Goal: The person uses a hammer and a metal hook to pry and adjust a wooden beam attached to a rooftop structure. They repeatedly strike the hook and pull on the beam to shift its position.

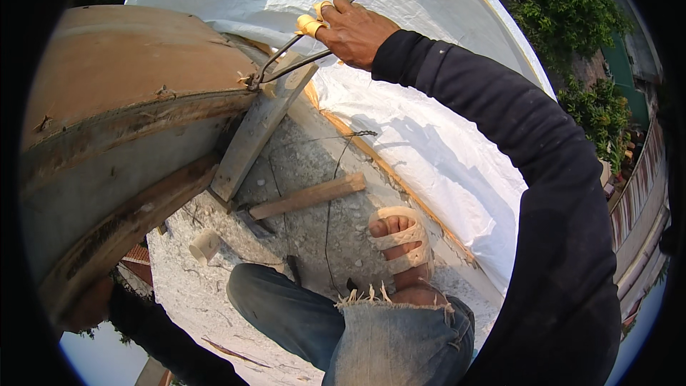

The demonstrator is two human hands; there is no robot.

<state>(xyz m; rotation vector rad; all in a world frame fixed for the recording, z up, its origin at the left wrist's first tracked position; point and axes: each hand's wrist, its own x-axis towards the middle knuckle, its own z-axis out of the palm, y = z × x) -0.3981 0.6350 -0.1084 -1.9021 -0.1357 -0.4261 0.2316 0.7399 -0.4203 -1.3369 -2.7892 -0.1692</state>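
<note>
My right hand (355,31), with yellow wraps on two fingers, is closed around the handles of a pair of pincers (282,64). The pincers' jaws meet the corner edge of a large brown wooden panel (136,57), where a bit of wire or tie seems to stick out. Beside the jaws, a wooden board (261,125) slants down against the panel's frame. My left hand (87,305) is in shadow at the lower left, against the panel's underside. Its fingers are hidden.
A hammer (311,196) with a wooden handle lies on rough concrete, near thin dark wires (329,221) and a pale cup-like piece (206,245). White sheeting (421,136) spreads along the right and far side. My sandalled foot (400,243) stands beside its orange-edged border.
</note>
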